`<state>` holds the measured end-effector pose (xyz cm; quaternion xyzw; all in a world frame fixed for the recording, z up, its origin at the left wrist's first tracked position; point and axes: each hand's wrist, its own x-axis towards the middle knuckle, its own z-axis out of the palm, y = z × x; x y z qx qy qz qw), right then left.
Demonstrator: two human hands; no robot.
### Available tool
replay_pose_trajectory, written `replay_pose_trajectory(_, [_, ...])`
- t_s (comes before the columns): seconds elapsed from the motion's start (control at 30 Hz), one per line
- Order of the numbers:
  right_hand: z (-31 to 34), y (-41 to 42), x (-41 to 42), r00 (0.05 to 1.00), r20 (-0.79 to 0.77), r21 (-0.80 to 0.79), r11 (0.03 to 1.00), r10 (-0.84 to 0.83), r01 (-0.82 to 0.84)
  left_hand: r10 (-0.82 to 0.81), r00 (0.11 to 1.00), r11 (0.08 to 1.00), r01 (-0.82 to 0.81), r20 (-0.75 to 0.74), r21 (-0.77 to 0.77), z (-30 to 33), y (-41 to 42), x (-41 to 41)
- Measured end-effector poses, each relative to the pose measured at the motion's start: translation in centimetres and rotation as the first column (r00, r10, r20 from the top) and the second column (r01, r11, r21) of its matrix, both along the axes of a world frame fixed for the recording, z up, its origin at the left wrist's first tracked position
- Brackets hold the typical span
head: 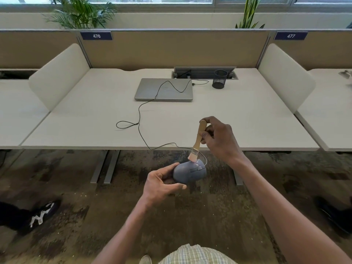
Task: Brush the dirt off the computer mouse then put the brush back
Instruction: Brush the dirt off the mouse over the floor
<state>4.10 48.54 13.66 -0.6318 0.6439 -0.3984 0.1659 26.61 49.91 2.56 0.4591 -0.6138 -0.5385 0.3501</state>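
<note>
My left hand (162, 184) grips a grey-blue wired computer mouse (189, 172), held in the air in front of the desk's near edge. My right hand (219, 138) holds a small wooden-handled brush (198, 141) by the top of its handle, bristles pointing down. The pale bristles touch the mouse's upper front end. The mouse's black cable (141, 119) runs up over the desk and across the closed laptop.
A closed silver laptop (163, 89) lies at the middle back of the white desk (247, 115). A black mesh pen cup (220, 79) stands to its right by the cable tray. Side dividers flank the desk. Someone's shoe (43, 212) is on the carpet at left.
</note>
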Motion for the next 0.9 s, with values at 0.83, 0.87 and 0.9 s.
replay_pose_trajectory(0.83, [0.5,2.0,0.0,0.995,-0.016,-0.074,0.993,-0.094,0.093,0.043,0.998,0.999,-0.042,-0.037,0.011,0.5,1.3,0.8])
replay_pose_trajectory(0.87, [0.7,2.2,0.2,0.997,0.009,-0.078,0.993,-0.083,0.083,0.048,0.998,0.999,-0.047,-0.039,0.010,0.5,1.3,0.7])
replay_pose_trajectory(0.9, [0.8,2.4,0.4,0.997,0.030,-0.079,0.994,-0.070,0.072,0.051,0.998,0.999,-0.051,-0.040,0.006,0.6,1.4,0.7])
